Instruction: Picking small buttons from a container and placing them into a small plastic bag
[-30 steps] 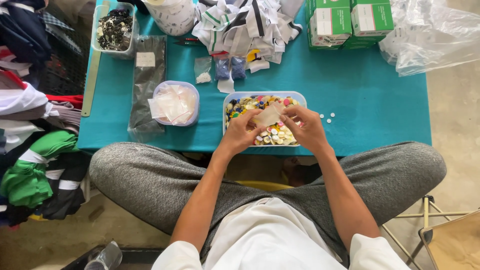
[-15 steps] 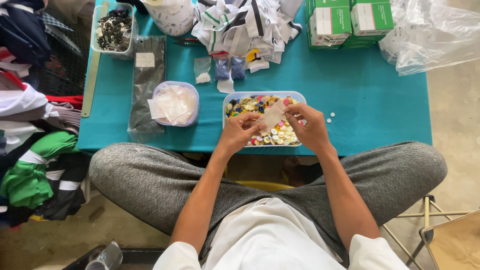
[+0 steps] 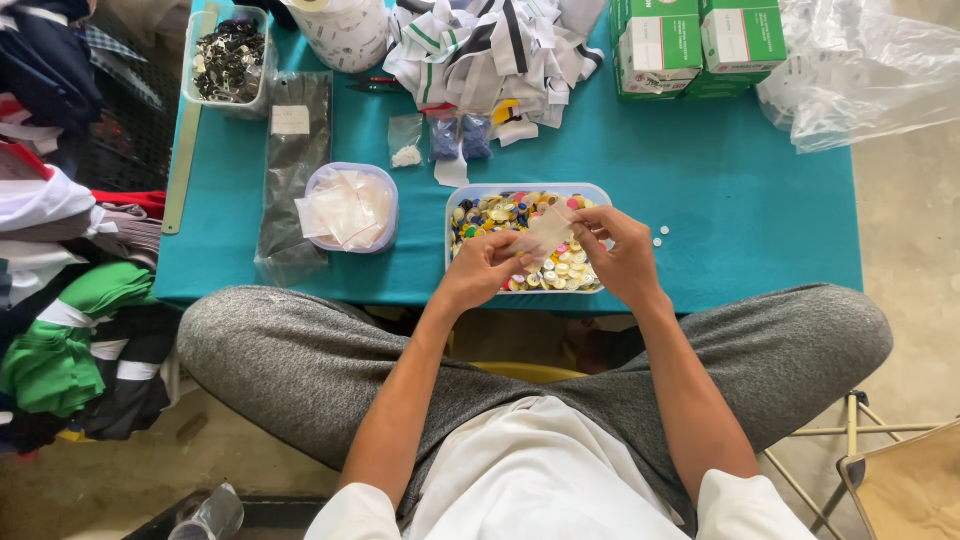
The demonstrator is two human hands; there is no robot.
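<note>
- I am looking down from the head camera at both hands, which are meeting over a clear tub (image 3: 455, 215) full of mixed coloured buttons (image 3: 560, 270) near the front edge of the teal bench (image 3: 740, 220).
- My left hand (image 3: 480, 272) is pinching the lower left corner of a small clear bag (image 3: 548, 230), with the fingers closed narrowly on it.
- My right hand (image 3: 620, 255) is gripping the bag's right side, with the fingers curled tight around the edge.
- The small clear bag is hanging just above the buttons, tilted, held between the two hands; I cannot tell for sure whether anything is inside it, since the plastic is blurring into the buttons behind.
- Just to the right of the tub, a few loose white buttons (image 3: 658, 238) are lying on the bench.
- To the left of the tub, a round tub (image 3: 350, 207) is holding a heap of empty clear bags, and beside that a dark flat packet (image 3: 290, 170) is lying lengthwise.
- Behind the tub, three little bags (image 3: 440, 140) are sitting in a row in front of a pile of white striped fabric pieces (image 3: 490, 50).
- Green boxes (image 3: 690, 40) are stacked at the far right, next to crumpled clear plastic sheeting (image 3: 870, 70).
- A bin of dark small parts (image 3: 228, 55) is standing at the far left corner.
- Folded clothes (image 3: 60, 330) are piled off the bench on the left.
</note>
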